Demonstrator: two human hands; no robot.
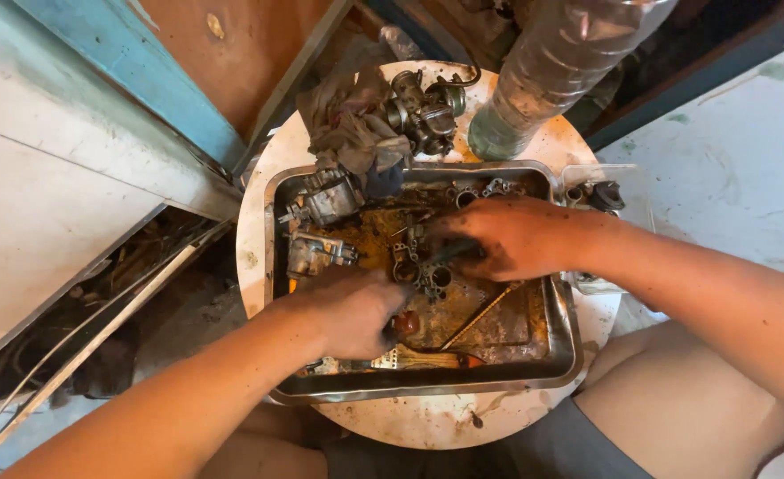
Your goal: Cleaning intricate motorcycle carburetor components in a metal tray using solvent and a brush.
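Note:
A dented metal tray (562,312) with oily brown liquid rests on a round white stool top (427,424). My left hand (349,309) reaches into the tray from the lower left, fingers curled against a small grimy metal carburetor part (429,277) at the tray's middle. My right hand (509,236), smeared with black grease, comes in from the right and grips a dark tool (452,252) pressed against the same part. Two carburetor bodies, one (328,197) above the other (314,254), lie in the tray's left end. A paintbrush (409,359) lies along the near wall.
A dirty rag (349,124) and another carburetor (425,111) sit at the stool's far edge, beside a clear plastic bottle (547,71). A small clear container (606,197) with a dark cap stands at the right. A blue-and-white panel (81,133) leans at left. My knee (685,399) is at lower right.

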